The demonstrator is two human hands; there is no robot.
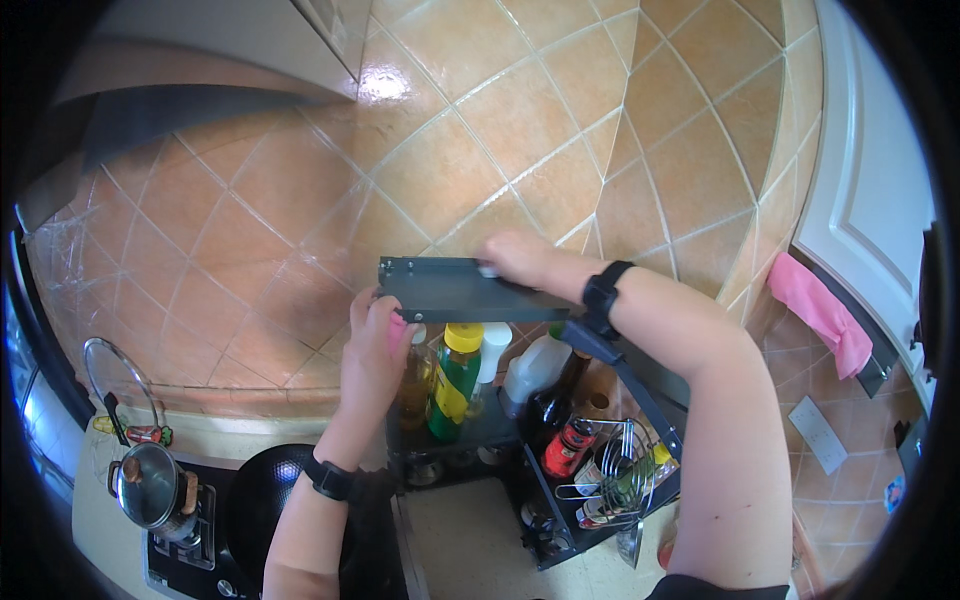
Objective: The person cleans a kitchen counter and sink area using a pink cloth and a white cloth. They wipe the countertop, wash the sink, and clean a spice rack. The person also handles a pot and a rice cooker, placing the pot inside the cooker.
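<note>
My left hand (375,337) is at the left end of a dark grey metal shelf (472,289), its fingers around a piece of pink cloth (397,330). The cloth touches the shelf's front left corner. My right hand (517,259), slightly blurred, is curled at the shelf's rear rim with a small white thing (489,271) under its fingers; what that is I cannot tell. Below the shelf stand a green bottle with a yellow cap (454,382), a white bottle (493,352), a translucent jug (534,373) and a dark glass bottle (553,401).
The dark corner rack (555,555) also holds a red-labelled bottle (568,448) and a wire basket (626,472). At left, a lidded glass pot (148,487) and a black wok (255,495) sit on the gas hob (161,577). Pink cloth (821,315) hangs at right; a range hood (187,97) juts out upper left.
</note>
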